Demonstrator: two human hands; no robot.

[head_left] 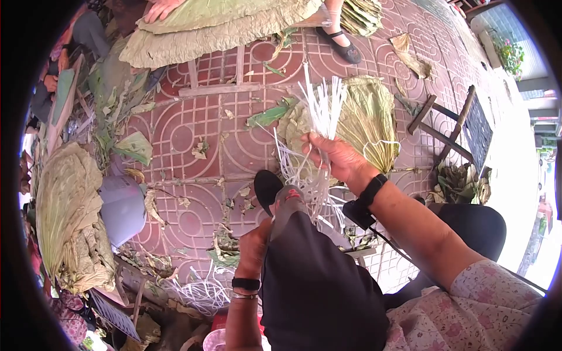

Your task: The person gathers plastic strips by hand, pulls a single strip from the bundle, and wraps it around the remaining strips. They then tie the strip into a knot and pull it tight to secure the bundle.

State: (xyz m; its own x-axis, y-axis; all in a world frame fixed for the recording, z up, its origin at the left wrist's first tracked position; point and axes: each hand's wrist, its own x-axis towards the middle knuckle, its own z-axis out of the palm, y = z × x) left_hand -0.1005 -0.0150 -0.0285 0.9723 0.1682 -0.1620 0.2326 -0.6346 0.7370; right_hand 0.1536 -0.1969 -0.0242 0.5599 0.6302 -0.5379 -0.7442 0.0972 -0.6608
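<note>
Just beyond the knee, right hand pinches white strips mid-length, probably to keep the bunch together. Left hand is beside the knee, maybe bracing; fingers hidden, can't tell grip. Leaf bundle lies on far-right tiles.

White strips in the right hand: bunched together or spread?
Bunched where the right hand pinches the white strips; their tips fan out above, and loose ends trail tangled below.
</note>
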